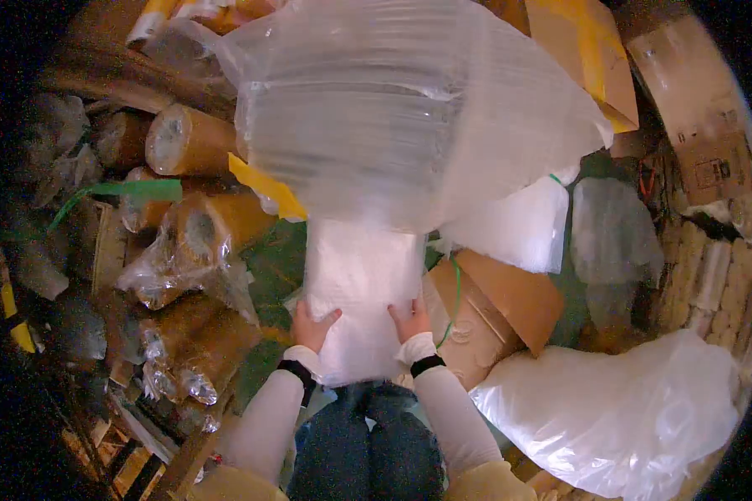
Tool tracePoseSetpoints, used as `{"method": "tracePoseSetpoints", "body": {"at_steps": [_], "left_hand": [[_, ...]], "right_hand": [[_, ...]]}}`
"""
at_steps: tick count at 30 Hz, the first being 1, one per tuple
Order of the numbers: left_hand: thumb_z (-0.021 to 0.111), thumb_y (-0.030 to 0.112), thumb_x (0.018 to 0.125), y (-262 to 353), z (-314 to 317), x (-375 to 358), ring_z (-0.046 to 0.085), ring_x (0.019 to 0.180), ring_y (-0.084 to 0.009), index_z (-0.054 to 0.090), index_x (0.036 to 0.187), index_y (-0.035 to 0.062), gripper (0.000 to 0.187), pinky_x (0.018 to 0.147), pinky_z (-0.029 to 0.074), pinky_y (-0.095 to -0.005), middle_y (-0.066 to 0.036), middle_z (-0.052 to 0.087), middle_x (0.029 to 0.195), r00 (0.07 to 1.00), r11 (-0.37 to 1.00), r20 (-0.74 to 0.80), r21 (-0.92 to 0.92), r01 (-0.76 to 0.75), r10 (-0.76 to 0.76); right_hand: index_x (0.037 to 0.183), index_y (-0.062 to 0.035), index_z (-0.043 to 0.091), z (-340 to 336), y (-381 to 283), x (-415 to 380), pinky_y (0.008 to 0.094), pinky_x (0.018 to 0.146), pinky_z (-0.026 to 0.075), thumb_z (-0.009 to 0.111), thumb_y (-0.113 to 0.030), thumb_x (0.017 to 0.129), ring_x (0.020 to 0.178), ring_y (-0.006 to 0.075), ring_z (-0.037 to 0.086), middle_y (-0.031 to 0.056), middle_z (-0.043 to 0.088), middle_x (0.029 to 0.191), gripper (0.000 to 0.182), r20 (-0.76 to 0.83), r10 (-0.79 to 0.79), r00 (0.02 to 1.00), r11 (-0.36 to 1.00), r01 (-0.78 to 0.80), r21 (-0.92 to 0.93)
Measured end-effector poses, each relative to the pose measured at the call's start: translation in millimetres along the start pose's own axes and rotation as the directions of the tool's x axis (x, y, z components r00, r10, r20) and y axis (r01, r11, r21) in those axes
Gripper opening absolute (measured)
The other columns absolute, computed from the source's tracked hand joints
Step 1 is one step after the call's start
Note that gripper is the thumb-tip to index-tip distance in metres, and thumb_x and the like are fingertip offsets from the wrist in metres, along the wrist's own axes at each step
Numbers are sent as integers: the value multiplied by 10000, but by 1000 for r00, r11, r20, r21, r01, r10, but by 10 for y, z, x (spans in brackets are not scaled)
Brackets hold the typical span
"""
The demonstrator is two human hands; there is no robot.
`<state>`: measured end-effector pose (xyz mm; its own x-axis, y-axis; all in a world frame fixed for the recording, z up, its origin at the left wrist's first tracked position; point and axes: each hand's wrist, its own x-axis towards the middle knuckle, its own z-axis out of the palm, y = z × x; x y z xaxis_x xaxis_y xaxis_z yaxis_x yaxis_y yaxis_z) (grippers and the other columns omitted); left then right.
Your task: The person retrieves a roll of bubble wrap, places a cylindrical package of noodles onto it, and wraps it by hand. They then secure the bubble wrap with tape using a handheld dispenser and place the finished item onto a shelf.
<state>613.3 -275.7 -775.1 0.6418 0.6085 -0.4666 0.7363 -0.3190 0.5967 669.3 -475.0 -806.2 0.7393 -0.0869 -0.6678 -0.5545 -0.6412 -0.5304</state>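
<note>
Cluttered room: wrapped rolls (205, 144) left of big translucent bundle (351, 117), cardboard (685, 92) right. White packet (363, 280) at bundle's near edge; I've got left grip (312, 326) and right grip (409, 321) clasping its opposite sides, thumbs on top, likely to steady it evenly.

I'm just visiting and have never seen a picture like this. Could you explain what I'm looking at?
Gladly. There's no robot here: these are a person's own bare hands. The single picture comes from a camera worn on the head, looking forward and down.

The left hand and right hand hold a flat, pale packet by its sides, thumbs on top. Its far end meets a large translucent plastic bundle; whether they are joined, I can't tell.

Around them, brown rolls lie to the left, and folded cardboard and a big whitish plastic bag to the right.
</note>
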Motion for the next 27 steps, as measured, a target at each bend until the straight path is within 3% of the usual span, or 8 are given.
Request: {"method": "tracePoseSetpoints", "body": {"at_steps": [4,7,13,14,16,19,22,27], "left_hand": [[735,318,653,45,-55,-132,553,919,-366,487,1095,8,594,815,423,-402,-214,579,989,999,999,39,32,8,-9],[711,302,677,-23,-2,-162,546,927,-390,460,1136,-2,606,823,423,-407,-217,573,1000,933,874,22,343,-345,360],[725,159,675,-62,256,-112,560,942,-331,398,1195,-29,642,852,431,-400,-151,572,1035,996,992,33,-93,-82,85],[726,133,669,-130,261,-92,562,941,-311,407,1190,-21,630,847,437,-395,-141,572,1033,981,953,186,-282,107,-55],[729,79,657,182,92,-69,564,938,-269,423,1179,-6,611,837,449,-385,-122,572,1029,816,688,534,-507,518,-221],[716,52,658,140,-106,-33,573,913,-236,454,1161,12,569,812,465,-364,-110,577,1023,607,514,727,-404,757,-321],[701,33,666,531,-617,-390,578,893,-202,482,1151,31,532,793,475,-343,-88,584,1011,537,476,766,-347,808,-353],[716,55,660,1306,-1670,-1431,578,885,-156,530,1097,37,474,795,471,-314,-60,602,985,620,609,774,-433,665,-127]], "right_hand": [[1231,14,440,-114,-47,-79,408,945,366,570,-485,762,1104,374,465,218,477,1219,697,129,32,991,980,-6,-199],[1272,-3,396,-45,-100,-199,408,975,337,551,-478,777,1140,370,440,214,447,1253,704,59,-176,983,974,182,-131],[1269,68,351,64,-49,-142,330,989,322,586,-410,780,1187,332,410,274,419,1251,724,85,-41,996,997,35,74],[1273,69,343,69,1,-99,332,985,325,589,-410,779,1177,330,419,270,418,1254,730,114,-13,993,996,3,84],[1280,71,327,-33,19,-34,336,977,332,593,-411,779,1157,328,437,261,416,1261,744,175,53,983,993,-71,96],[1309,0,329,-379,-112,-135,402,1011,289,493,-575,786,1218,335,362,204,383,1314,794,195,127,973,988,-141,58],[1283,-15,377,-840,-321,-420,390,985,332,524,-581,769,1157,304,435,160,451,1269,778,525,187,830,924,-330,193],[1182,-75,501,-1600,-606,-1358,370,912,405,512,-431,848,1023,238,522,79,547,1158,489,851,9,526,502,-738,451]]}}
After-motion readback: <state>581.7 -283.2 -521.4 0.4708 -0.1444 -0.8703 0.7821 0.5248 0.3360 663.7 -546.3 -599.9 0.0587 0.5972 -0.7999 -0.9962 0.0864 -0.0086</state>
